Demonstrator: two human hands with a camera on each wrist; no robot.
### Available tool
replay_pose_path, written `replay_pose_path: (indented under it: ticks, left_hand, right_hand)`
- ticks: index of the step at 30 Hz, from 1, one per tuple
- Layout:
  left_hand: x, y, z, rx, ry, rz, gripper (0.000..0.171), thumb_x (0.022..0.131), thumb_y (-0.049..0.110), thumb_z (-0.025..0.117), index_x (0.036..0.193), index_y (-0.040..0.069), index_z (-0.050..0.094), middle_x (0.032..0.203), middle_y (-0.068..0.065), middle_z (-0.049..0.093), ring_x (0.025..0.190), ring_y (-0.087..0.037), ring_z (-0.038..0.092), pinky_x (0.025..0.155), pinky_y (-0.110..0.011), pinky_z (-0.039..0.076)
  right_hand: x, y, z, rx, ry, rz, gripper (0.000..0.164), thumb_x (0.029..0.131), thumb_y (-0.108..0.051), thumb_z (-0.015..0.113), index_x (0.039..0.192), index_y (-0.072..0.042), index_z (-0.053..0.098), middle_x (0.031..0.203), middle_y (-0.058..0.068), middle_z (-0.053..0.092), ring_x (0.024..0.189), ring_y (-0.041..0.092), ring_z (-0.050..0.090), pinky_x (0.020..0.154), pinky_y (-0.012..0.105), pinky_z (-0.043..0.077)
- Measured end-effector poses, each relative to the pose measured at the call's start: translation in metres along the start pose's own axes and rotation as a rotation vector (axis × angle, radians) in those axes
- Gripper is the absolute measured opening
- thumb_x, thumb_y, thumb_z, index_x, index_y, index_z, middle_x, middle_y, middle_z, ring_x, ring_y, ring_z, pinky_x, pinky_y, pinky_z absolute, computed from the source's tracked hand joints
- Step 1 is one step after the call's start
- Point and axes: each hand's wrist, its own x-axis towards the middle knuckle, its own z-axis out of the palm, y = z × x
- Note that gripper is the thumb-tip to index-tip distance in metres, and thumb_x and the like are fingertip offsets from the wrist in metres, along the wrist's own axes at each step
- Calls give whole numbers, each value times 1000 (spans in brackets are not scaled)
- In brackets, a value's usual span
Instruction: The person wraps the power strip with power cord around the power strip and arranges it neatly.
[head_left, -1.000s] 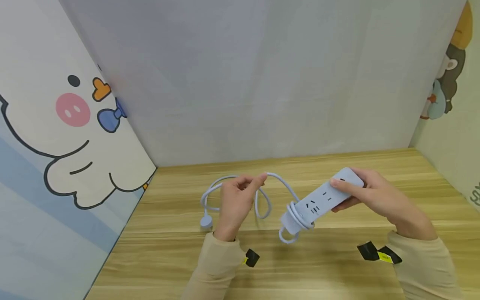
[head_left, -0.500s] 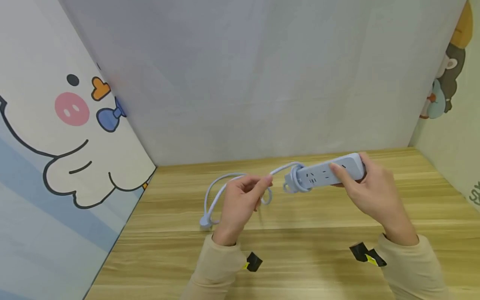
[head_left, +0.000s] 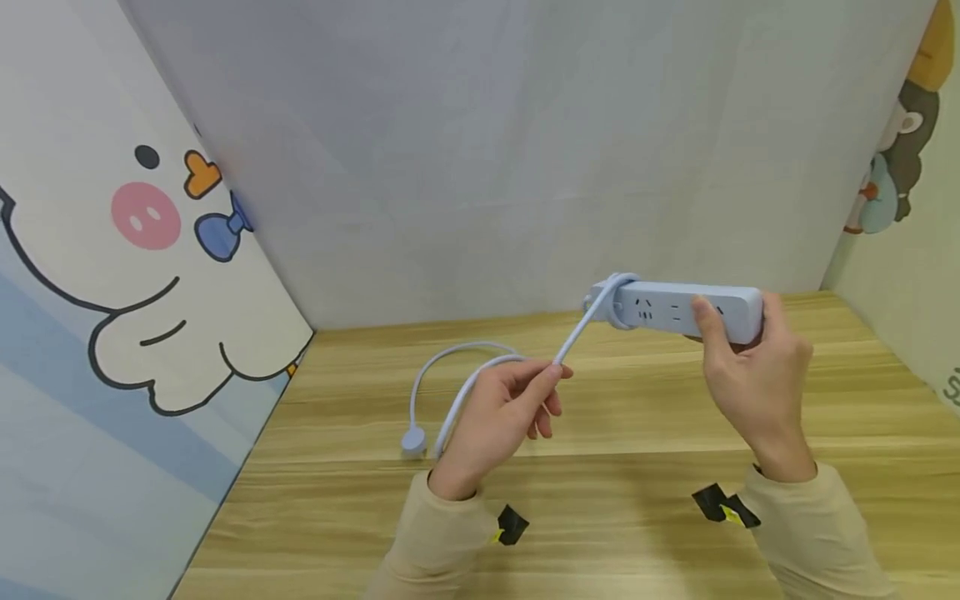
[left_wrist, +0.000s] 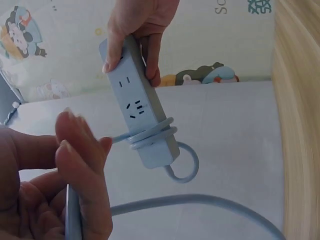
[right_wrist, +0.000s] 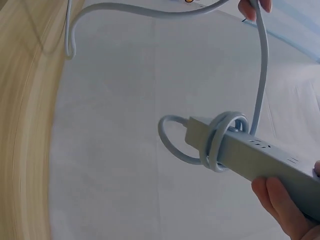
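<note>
My right hand (head_left: 757, 375) grips a white power strip (head_left: 682, 307) by its right end, thumb on the socket face, and holds it up off the table. The cord (left_wrist: 152, 135) is wound a few turns around the strip's other end, where a small loop (right_wrist: 172, 145) sticks out. Between thumb and fingers my left hand (head_left: 510, 417) pinches the cord, which runs taut up to the wound turns. Past that hand, the rest of the cord trails to the left in loose curves, ending in a round plug (head_left: 413, 441) on the table.
The wooden table (head_left: 600, 517) meets a pale cloth backdrop (head_left: 480, 167) at its far edge. Panels with cartoon prints, such as a white duck (head_left: 112, 308), stand at the left and right. Black tape pieces hang near both sleeves (head_left: 442, 533).
The power strip has been raised and turned from slanted to nearly level, its wound end moving up. My left hand has shifted slightly right, the cord now stretched straight to the strip.
</note>
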Motion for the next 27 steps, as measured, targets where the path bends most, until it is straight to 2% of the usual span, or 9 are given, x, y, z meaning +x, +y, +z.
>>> replay_pose_path:
  ticks: [4, 7, 12, 14, 15, 18, 20, 23, 27]
  left_hand:
    - [-1, 3, 2, 27, -63, -16, 28, 107, 18, 53, 119, 0, 70, 78, -12, 64, 56, -10, 58, 54, -21, 51]
    - [-2, 5, 2, 60, -129, -28, 29, 108, 17, 51, 122, -1, 69, 82, -16, 66, 58, -11, 61, 58, -24, 56]
    - [-7, 10, 2, 175, -243, -32, 30, 109, 12, 45, 130, -2, 62, 91, -16, 68, 67, -13, 65, 68, -26, 60]
    - [-10, 11, 2, 243, -260, -15, 28, 110, 12, 44, 128, 1, 62, 94, -14, 69, 72, -12, 67, 72, -25, 59]
    - [-11, 12, 2, 269, -261, -10, 27, 110, 13, 45, 128, 2, 61, 95, -12, 69, 76, -14, 69, 74, -27, 60]
    - [-14, 12, 1, 325, -258, -16, 27, 109, 15, 46, 129, 6, 61, 97, -8, 71, 83, -16, 72, 78, -24, 58]
    - [-14, 13, 1, 323, -251, -32, 27, 109, 17, 47, 128, 5, 62, 96, -9, 71, 84, -18, 73, 77, -24, 58]
    - [-14, 12, 1, 310, -263, -47, 28, 109, 15, 49, 128, 1, 63, 91, -12, 71, 79, -19, 73, 73, -24, 60]
    - [-15, 11, 2, 321, -327, -57, 26, 109, 14, 47, 125, 2, 64, 82, -13, 71, 68, -15, 70, 67, -26, 60]
  right_hand:
    - [2, 4, -1, 12, 87, 41, 27, 91, -7, 75, 105, 12, 62, 87, -29, 61, 61, -12, 53, 53, 6, 37]
    - [3, 4, -1, 22, 105, 41, 27, 91, -9, 75, 105, 11, 62, 88, -30, 61, 62, -10, 54, 53, 7, 38]
    - [5, 3, 0, 45, 148, 43, 16, 92, -13, 75, 101, -4, 65, 88, -26, 62, 62, -7, 53, 54, 8, 38]
    - [7, 3, -1, 67, 184, 49, 14, 92, -15, 75, 100, -17, 64, 88, -26, 64, 62, -7, 54, 54, 8, 39]
    - [8, 4, -2, 77, 202, 66, 14, 92, -15, 74, 101, -19, 64, 88, -25, 65, 63, -7, 55, 54, 8, 40]
    - [11, 6, -4, 139, 258, 101, 14, 92, -14, 74, 102, -18, 65, 90, -19, 67, 68, -6, 62, 57, 6, 45]
    - [13, 7, -7, 198, 292, 112, 14, 92, -13, 74, 102, -16, 65, 91, -13, 69, 72, -3, 67, 61, 7, 50]
    - [17, 10, -11, 363, 327, 96, 14, 93, -9, 73, 104, -11, 65, 97, 2, 69, 88, 9, 74, 71, 15, 58]
    - [22, 12, -17, 603, 379, 136, 19, 93, -7, 71, 109, 0, 63, 108, 19, 64, 106, 27, 72, 81, 28, 60]
